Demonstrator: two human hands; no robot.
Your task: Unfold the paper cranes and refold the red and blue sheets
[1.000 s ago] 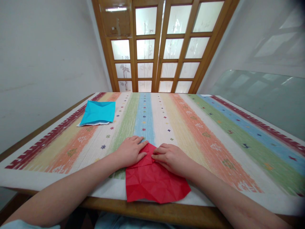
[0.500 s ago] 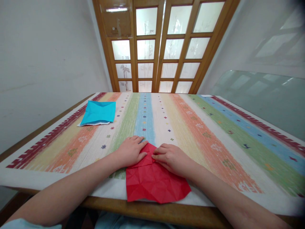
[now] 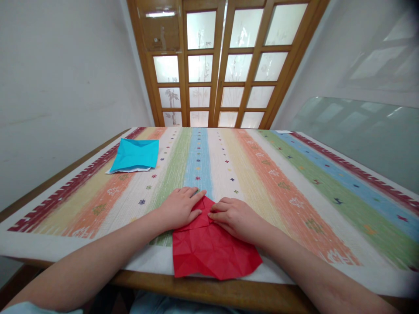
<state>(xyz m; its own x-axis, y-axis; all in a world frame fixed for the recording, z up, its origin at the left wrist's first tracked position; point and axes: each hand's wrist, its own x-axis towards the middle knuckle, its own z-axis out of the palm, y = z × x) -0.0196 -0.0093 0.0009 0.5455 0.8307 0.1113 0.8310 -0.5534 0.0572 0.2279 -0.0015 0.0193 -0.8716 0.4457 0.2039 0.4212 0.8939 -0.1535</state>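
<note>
Red, creased paper [image 3: 212, 255] is seen in the head view at the near edge of the table, laid on a striped cloth [image 3: 225, 179], with its narrow folded end pointed away from the body and its wide, wavy part lying close to the wooden edge [image 3: 209, 288]. The upper left side of the sheet is covered by the left hand [image 3: 180, 208], whose fingers are extended and thumb set apart, pressed flat rather than closed. The right side is touched by the right hand [image 3: 238, 219], its fingers bent and their tips brought to a small fold near the middle; whether the paper is pinched there cannot be told, since the thumb is hidden. Farther off to the left, blue paper [image 3: 135, 155] is laid over something white, well apart from both hands. A skewed crease could be caused if the left palm were slid while the fold was pressed. The sheet might be torn if the many-creased layers were pulled hard, and the loose near edge could be caught by a forearm.
</note>
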